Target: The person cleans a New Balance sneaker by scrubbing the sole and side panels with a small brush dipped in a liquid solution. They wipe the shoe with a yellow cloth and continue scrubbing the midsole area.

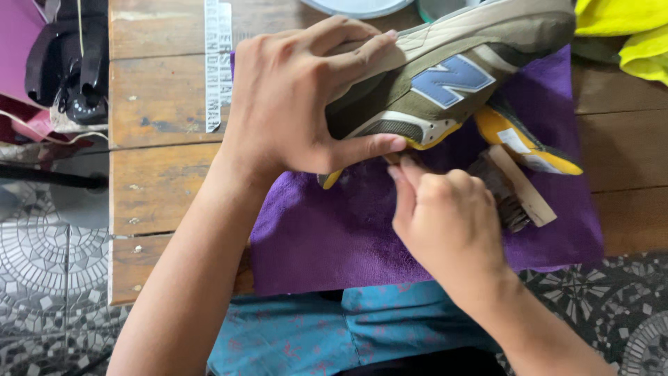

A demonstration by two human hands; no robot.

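Note:
My left hand (292,97) grips an olive and beige sneaker (445,76) by one end and holds it on its side above a purple cloth (348,237). My right hand (445,223) is closed just below that end, its fingertips pinching a small brownish thing (392,159) against the shoe; most of it is hidden, so I cannot tell what it is. A wooden-backed brush (518,188) lies on the cloth just right of my right hand. A yellow and grey piece of a second shoe (522,139) shows under the sneaker.
The cloth lies on a worn wooden table (160,174), whose front edge is near my lap. A black shoe (69,56) sits off the table's left side. Yellow fabric (626,28) is at the back right, a pale round dish (355,5) at the back, and patterned tile floor (49,264) below.

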